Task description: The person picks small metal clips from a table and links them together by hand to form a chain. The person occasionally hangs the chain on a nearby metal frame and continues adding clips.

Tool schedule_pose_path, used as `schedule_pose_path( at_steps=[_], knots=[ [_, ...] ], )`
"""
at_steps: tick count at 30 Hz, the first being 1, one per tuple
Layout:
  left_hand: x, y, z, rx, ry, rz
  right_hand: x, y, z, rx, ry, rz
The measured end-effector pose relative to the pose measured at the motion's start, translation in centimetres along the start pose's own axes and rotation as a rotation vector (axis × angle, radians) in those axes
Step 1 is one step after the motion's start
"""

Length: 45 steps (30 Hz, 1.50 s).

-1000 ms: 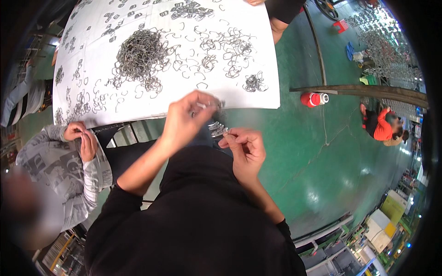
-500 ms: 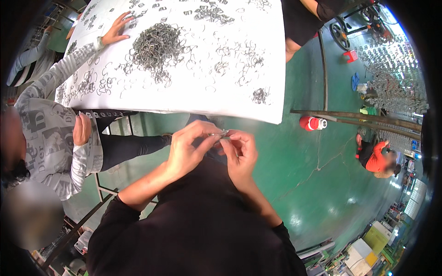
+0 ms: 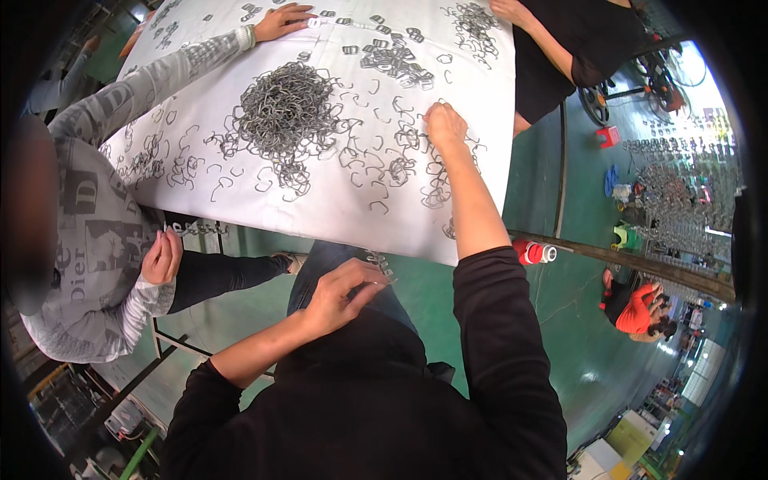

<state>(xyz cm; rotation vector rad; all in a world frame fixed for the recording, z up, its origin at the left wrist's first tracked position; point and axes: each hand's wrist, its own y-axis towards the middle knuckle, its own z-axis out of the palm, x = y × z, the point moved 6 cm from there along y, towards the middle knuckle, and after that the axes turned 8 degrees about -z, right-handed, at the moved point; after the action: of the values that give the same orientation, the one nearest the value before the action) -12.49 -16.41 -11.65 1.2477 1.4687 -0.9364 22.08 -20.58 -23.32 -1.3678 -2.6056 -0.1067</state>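
Here, R hand (image 3: 446, 128) @ wire pcs (image 3: 402, 170); L (image 3: 340, 300) pinching

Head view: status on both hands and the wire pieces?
Left hand pinching a small metal piece. Right hand down at loose wire pieces on white table. Co-worker hands at table, clear of both.

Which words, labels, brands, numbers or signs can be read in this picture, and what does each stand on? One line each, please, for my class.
Grey patterned top of the co-worker at left: dark printed lettering on body and sleeve, not copied here.
Red-and-white container: no lettering clear enough to read.
Yellow-green box at lower right: too small and blurred.
Metal wire pieces and white table covering: none visible.
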Motion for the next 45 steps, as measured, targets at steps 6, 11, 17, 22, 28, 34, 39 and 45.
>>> schedule_pose_path(
  at_steps=[6,11,17,22,28,34,39,45],
  knots=[
    [0.6,-0.9,0.2,-0.031,-0.014,0.027,2.6,-5.4,-3.6,-0.104,0.295,-0.099],
    [1.1,-1.9,0.9,-0.047,0.021,0.008,6.2,-20.7,-8.5,-0.161,1.056,0.002],
    [0.7,-2.3,1.7,-0.068,-0.005,-0.015,9.9,-32.2,-10.0,-0.169,1.484,0.247],
    [0.9,-2.3,1.9,-0.076,0.004,-0.035,9.9,-33.3,-8.8,-0.300,1.481,0.215],
    [1.0,-0.8,1.5,0.046,-0.030,0.125,10.1,-33.4,-8.9,-0.455,1.289,0.023],
    [6.6,13.9,-2.9,-0.194,0.335,0.174,9.7,-33.4,-8.9,-0.530,1.067,-0.123],
    [12.3,29.0,-3.1,-0.240,0.550,0.097,9.4,-33.5,-8.2,-0.566,0.982,-0.040],
    [15.1,35.3,-0.1,-0.140,0.934,0.027,10.5,-33.0,-8.1,-0.600,0.930,-0.011]
  ],
)
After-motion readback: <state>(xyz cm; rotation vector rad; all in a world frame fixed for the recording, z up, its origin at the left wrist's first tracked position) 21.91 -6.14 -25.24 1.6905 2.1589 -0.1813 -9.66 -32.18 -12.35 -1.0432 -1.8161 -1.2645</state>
